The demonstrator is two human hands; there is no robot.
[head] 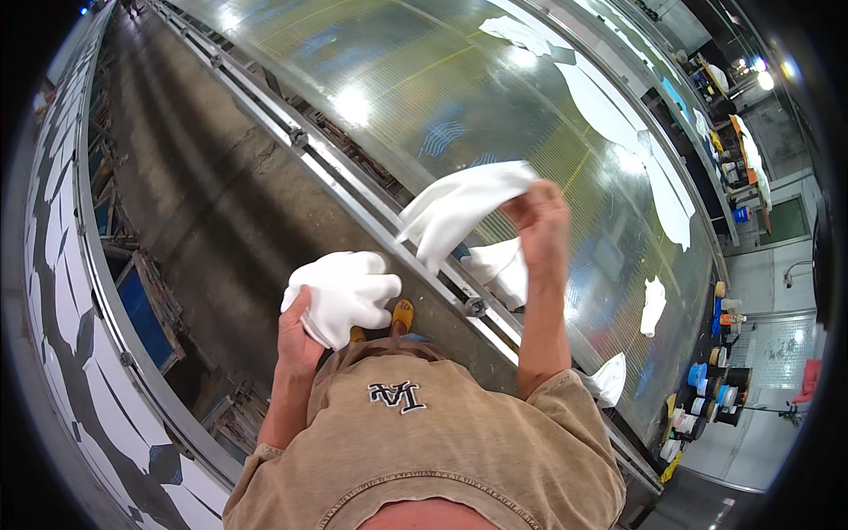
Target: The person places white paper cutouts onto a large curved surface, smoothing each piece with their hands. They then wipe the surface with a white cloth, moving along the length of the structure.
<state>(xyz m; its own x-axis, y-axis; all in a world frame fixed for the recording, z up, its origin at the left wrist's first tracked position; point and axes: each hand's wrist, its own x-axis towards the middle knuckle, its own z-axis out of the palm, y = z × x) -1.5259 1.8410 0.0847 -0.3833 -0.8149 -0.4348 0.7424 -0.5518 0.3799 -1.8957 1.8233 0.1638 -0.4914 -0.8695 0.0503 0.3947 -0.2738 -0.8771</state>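
My left hand (299, 334) grips a folded bundle of white fabric (344, 291) in front of my waist, over the floor. Its thumb lies across the near side of the bundle. My right hand (544, 215) is raised over the edge of the long printing table (424, 73) and pinches one end of a white fabric piece (464, 199). That piece hangs in a curve to the left, its lower end above the metal rail (371, 232). Behind my right forearm, another white fabric piece (500, 265) lies at the table edge.
White cut pieces (596, 99) lie along the table's far side, with a smaller piece (653, 306) nearer. A second long table (63, 278) with white and dark pieces runs on the left, across a concrete aisle (199, 165). Several tubs (722, 394) stand at the right end.
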